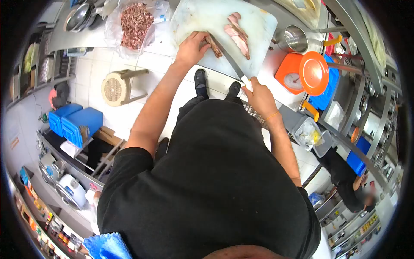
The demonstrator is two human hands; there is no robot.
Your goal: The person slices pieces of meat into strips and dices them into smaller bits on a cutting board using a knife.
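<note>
My right hand [261, 99] is closed around the white handle of a long knife [232, 64]. Its blade lies slantwise over the white cutting board [194, 19], along the right side of a browned strip of meat [214, 47]. With bent fingers, my left hand [192, 49] holds that strip at its upper left, close to the blade. Paler meat pieces [238, 36] rest farther right on the board. To the left of the board, an open clear plastic bag [113, 30] contains a heap of diced meat [136, 26].
Right of the board stand a metal pot [293, 39] and an orange scale [284, 71] beside a round orange dish [314, 73]. A beige stool [114, 90] is on the floor at left, with blue bins [84, 125] behind. Another person [345, 181] is at far right.
</note>
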